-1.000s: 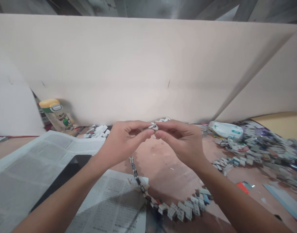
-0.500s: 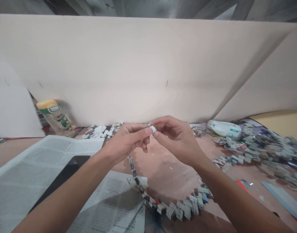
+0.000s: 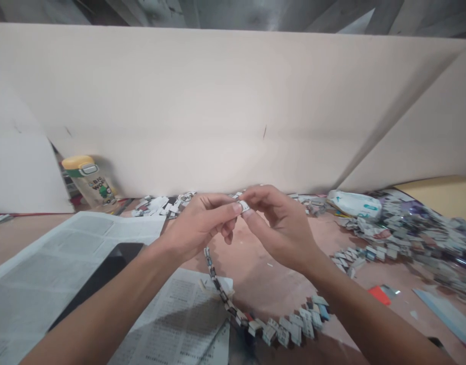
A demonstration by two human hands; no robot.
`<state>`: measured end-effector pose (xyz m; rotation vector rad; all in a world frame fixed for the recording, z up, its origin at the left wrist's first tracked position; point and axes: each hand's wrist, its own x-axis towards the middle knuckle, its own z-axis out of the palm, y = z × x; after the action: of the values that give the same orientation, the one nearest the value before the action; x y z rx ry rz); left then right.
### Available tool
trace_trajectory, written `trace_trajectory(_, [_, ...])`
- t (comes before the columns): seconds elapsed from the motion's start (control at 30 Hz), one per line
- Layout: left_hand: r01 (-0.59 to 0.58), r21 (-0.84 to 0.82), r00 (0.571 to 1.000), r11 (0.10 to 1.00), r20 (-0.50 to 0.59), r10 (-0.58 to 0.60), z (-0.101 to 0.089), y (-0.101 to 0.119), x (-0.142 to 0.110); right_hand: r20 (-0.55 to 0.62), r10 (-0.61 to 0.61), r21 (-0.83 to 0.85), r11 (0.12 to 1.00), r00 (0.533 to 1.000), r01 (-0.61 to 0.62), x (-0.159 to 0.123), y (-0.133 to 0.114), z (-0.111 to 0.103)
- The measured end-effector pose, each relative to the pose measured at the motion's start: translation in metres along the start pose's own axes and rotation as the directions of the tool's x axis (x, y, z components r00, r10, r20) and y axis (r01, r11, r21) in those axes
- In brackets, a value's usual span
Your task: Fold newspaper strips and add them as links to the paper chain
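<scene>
Both hands meet above the middle of the table. My left hand [image 3: 202,220] is closed, its thumb pressing on a small folded paper piece [image 3: 244,206] at the fingertips. From the other side my right hand [image 3: 280,223] pinches the same piece between thumb and forefinger. A chain of folded printed paper links [image 3: 222,296] hangs down from under my left hand and curves to the right along the table. Its wider zigzag part [image 3: 289,329] lies near the front, partly behind my right forearm. Where the chain joins the held piece is hidden by my left fingers.
Newspaper sheets [image 3: 179,309] and a black phone-like slab [image 3: 103,274] lie at left. A yellow-lidded bottle [image 3: 92,185] stands behind them. Folded paper pieces [image 3: 419,243] are heaped at right beside a white packet [image 3: 354,204]. A pale board [image 3: 217,111] stands across the back.
The hands keep almost the same pose, with the right fingers shifted slightly on the paper piece. The whole view has moved a little, and the chain still hangs below my left hand.
</scene>
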<state>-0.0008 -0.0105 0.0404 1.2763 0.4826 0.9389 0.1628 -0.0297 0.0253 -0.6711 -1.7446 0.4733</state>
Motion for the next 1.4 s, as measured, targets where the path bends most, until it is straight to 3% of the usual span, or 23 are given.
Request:
trace_trajectory(0.27, [0.07, 0.061, 0.997, 0.996, 0.03, -0.072, -0.006, 0.0, -0.002, 0.064, -0.089, -0.138, 0.986, 0.994, 0.097, 0.004, -0.006, -0.009])
trace_trajectory(0.6, [0.08, -0.048, 0.995, 0.996, 0.06, -0.077, -0.006, 0.0, -0.003, 0.094, -0.102, -0.11, 0.988, 0.99, 0.112, 0.005, -0.01, -0.012])
trace_trajectory(0.73, [0.093, 0.039, 0.993, 0.995, 0.069, -0.095, -0.007, 0.0, -0.002, 0.086, -0.101, -0.16, 0.981, 0.991, 0.114, 0.006, -0.008, -0.014])
trace_trajectory(0.93, [0.079, 0.213, 0.995, 0.974, 0.038, -0.089, -0.013, 0.0, 0.0, 0.158, 0.002, -0.224, 0.974, 0.988, 0.034, 0.009, -0.008, -0.018])
trace_trajectory(1.13, [0.08, 0.192, 0.996, 0.978, 0.012, -0.084, -0.015, -0.003, 0.002, 0.183, 0.007, -0.23, 0.973, 0.983, 0.036, 0.01, -0.004, -0.018])
trace_trajectory(1.4, [0.018, 0.268, 0.999, 0.963, -0.03, -0.01, -0.026, -0.008, 0.009, 0.112, -0.047, -0.173, 0.983, 0.993, 0.066, 0.012, 0.016, -0.004])
